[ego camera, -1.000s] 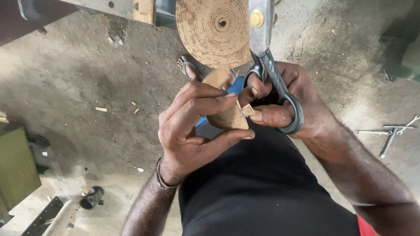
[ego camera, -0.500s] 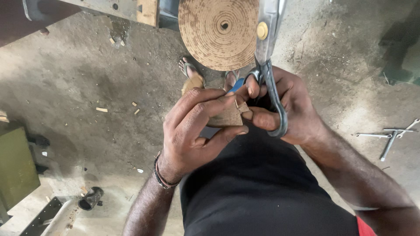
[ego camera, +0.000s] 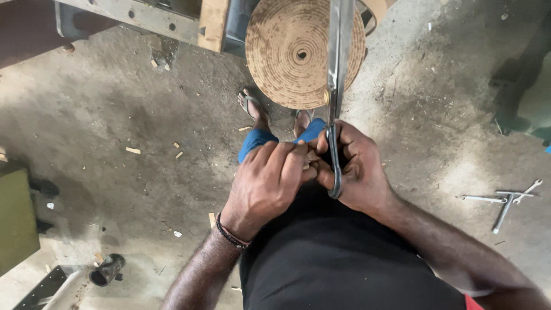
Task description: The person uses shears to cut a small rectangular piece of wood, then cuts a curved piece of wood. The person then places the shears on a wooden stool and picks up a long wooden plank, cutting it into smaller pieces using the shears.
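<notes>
A: What are we seeing in our hands?

B: Our right hand (ego camera: 356, 166) is gripping the big scissors (ego camera: 336, 103), fingers through the dark loop handles, with the long blades pointing up and away, edge-on across the brown roll of corrugated strip (ego camera: 304, 51). Our left hand (ego camera: 270, 183) is pinching a small tan scrap (ego camera: 310, 158) with fingers pressed together, right against the scissor handles, in front of our black shirt.

A: Any packages or labels?

B: We're seeing none that we can make out. At the left edge an olive-green box (ego camera: 17, 221) is sitting; its contents are hidden. A short dark pipe piece (ego camera: 106, 270) is lying open-ended at lower left.

A: What's differing from a second ago?

B: The scissors are now turned edge-on with the blades closed together, where before the loops were facing us. The tan piece is showing far less, mostly buried under our fingers.

A: Elsewhere?

B: Metal spanners (ego camera: 505, 201) are lying on the concrete floor (ego camera: 115, 132) to the right.
</notes>
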